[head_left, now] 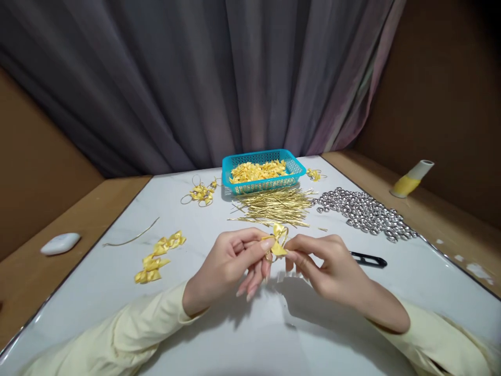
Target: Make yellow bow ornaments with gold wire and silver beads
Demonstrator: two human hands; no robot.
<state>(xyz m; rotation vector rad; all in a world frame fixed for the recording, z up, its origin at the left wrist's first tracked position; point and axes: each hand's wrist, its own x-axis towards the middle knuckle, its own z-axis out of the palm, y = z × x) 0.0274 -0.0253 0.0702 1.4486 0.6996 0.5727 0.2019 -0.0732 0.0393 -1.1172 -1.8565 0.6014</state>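
Pinching a small yellow ribbon bow (pixel 279 250) just below the centre of the frame, the two hands meet with their fingertips close together. The left hand (pixel 229 266) reaches in from the lower left, its thumb pressed flat over the bow's left side against the index finger, while the other fingers hang half-curled beneath, their tips pointing down. Opposite it, the right hand (pixel 332 263) comes from the lower right with the knuckles raised and wrist bent, thumb and index finger closed at the bow's right edge, the remaining fingers folded under. A gold wire loop curves beside the bow. Both forearms slant inward over the white table (pixel 250 342) in pale yellow sleeves (pixel 144 326). Behind the right hand lies a partly hidden black tool (pixel 370 259).
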